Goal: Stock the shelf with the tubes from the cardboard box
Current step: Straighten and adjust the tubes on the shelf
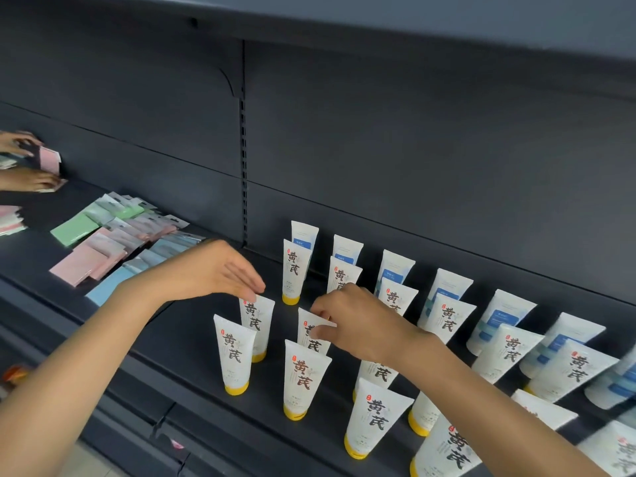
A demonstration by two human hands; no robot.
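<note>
Several white tubes with yellow caps and dark lettering stand cap-down in rows on the dark shelf (192, 342). My left hand (220, 270) hovers flat, its straight fingertips touching the top of one tube (258, 325) in the second row. My right hand (354, 321) pinches the top edge of the neighbouring tube (311, 333) between thumb and fingers. Two more tubes (234, 356) (303, 376) stand in front of these. Tubes with blue labels (347, 251) stand along the back. The cardboard box is out of view.
Flat green, pink and blue packets (103, 242) lie on the shelf to the left. Another person's hands (24, 163) handle packets at the far left. The upper shelf (413, 18) overhangs. The shelf's front edge runs diagonally below the tubes.
</note>
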